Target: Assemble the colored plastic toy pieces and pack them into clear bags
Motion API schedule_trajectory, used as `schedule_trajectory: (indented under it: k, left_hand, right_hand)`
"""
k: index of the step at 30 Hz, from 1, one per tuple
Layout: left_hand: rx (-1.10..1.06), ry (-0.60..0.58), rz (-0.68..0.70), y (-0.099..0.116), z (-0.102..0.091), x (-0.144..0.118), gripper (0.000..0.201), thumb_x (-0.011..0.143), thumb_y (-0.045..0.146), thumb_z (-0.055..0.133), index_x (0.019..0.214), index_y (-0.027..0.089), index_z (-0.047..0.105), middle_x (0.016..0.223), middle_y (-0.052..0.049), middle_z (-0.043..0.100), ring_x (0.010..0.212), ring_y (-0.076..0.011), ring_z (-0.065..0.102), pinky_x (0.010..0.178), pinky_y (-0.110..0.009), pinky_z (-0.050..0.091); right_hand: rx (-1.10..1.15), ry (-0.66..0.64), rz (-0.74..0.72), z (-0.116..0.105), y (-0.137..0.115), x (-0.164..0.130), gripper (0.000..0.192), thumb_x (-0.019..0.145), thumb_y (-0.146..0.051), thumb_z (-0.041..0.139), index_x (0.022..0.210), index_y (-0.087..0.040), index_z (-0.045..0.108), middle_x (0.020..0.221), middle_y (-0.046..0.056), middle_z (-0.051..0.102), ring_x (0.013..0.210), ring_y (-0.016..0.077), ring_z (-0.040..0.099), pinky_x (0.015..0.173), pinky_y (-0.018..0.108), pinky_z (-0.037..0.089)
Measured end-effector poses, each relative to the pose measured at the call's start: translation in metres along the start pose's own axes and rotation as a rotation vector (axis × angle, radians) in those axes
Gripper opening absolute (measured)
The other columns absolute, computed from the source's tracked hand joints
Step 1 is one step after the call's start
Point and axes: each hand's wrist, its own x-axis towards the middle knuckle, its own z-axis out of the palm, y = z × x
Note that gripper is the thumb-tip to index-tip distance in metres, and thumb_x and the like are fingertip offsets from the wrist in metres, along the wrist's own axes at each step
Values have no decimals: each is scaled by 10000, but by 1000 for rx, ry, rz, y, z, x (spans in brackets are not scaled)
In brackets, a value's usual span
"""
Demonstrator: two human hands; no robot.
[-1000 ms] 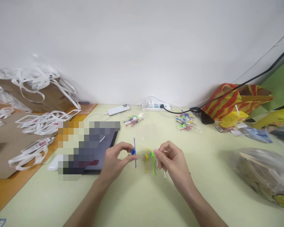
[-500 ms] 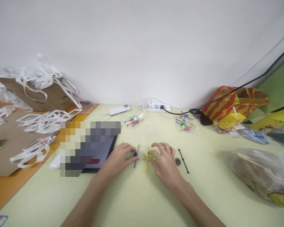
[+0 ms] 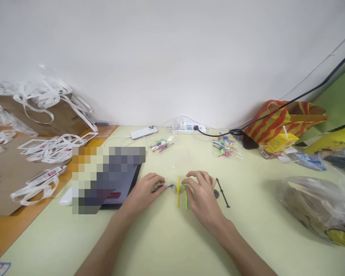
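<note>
The left hand (image 3: 145, 191) rests on the counter (image 3: 166, 237), its fingers pinching a blue plastic stick (image 3: 164, 186). The right hand (image 3: 202, 193) has its fingers closed on a green stick (image 3: 186, 199), just beside a yellow stick (image 3: 178, 193) lying between the hands.

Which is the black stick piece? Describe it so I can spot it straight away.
Start at the pale green table and find the right hand near its middle. Just right of that hand lies the black stick, flat on the table, untouched. It is the only black one; those by the fingers are yellow, green and blue.
</note>
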Motion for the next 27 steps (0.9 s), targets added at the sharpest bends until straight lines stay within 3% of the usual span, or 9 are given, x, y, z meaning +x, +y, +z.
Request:
schedule_trajectory:
  k: [6, 15, 22, 27]
  left_hand:
    - [11, -2, -80, 1, 5, 2, 227, 921, 442, 612, 893, 218, 635, 832, 5, 627, 729, -152, 608, 681, -268, 469]
    - [248, 44, -191, 11, 12, 1, 414, 937, 553, 535, 710, 207, 520, 740, 3, 609, 682, -165, 560, 625, -277, 375]
    - [488, 78, -251, 15, 16, 4, 485, 938, 594, 493, 649, 204, 480, 646, -3, 624, 595, -168, 557, 566, -281, 278]
    - [532, 109, -226, 14, 20, 5, 497, 945, 590, 482, 629, 206, 484, 648, -31, 644, 583, -187, 573, 563, -282, 256]
  right_hand:
    - [-20, 1, -1, 0, 0, 0, 233, 960, -104, 511, 998, -255, 684, 1166, 75, 637, 1115, 268, 500, 872, 422, 332]
    - [-150, -88, -39, 12, -8, -5, 123, 957, -234, 575, 1003, -240, 689, 1262, 112, 611, 1204, 319, 466, 989, 537, 317]
    - [-271, -142, -21, 23, -14, -6, 146, 932, -159, 576, 1018, -210, 683, 1320, 138, 588, 1266, 345, 434, 1041, 594, 278]
    - [-268, -127, -44, 28, -14, -5, 148, 926, -122, 585, 1001, -203, 684, 1287, 143, 600, 1249, 344, 452, 1028, 595, 297]
